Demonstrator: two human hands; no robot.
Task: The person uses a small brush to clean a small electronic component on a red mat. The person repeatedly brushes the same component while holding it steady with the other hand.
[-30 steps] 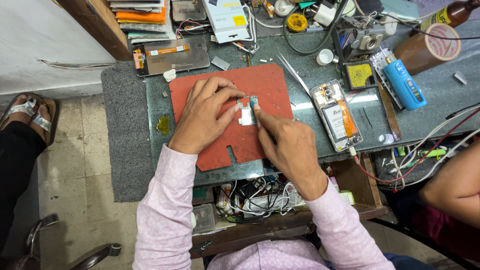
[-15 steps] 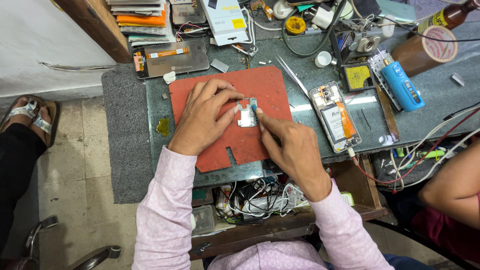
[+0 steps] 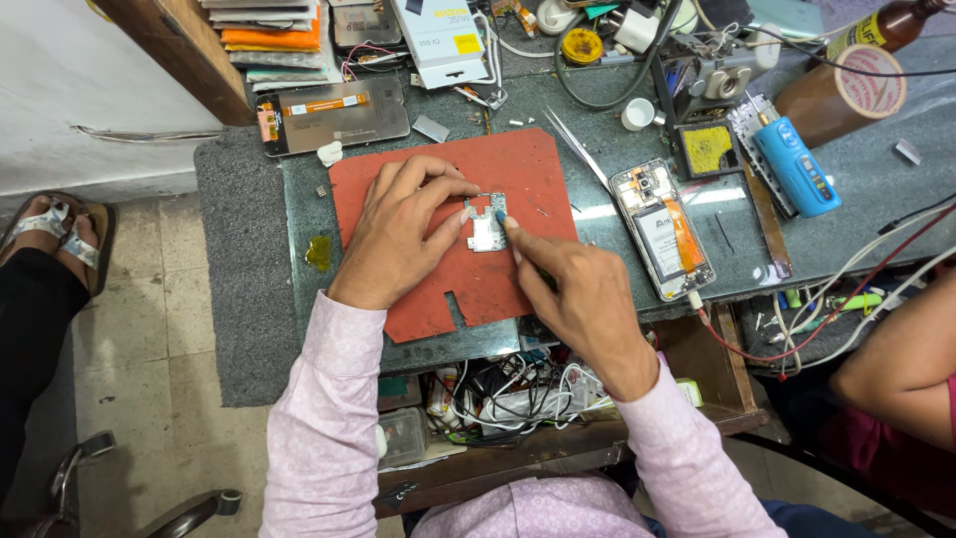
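a small, flat, metal-shielded circuit board (image 3: 486,223) lay on the red, notched rubber mat (image 3: 518,164), near its centre, long axis pointing away from the person. the left hand (image 3: 398,231) pinched its edge; the right hand (image 3: 576,284) pressed its corner, fingers curled.

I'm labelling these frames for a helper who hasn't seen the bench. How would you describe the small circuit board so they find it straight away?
Start at the red mat on the grey worktop. Near its middle, between the left hand and the right hand, lies the small circuit board, pinned by fingers. It is silvery, bare and far smaller than the opened phone to the right.
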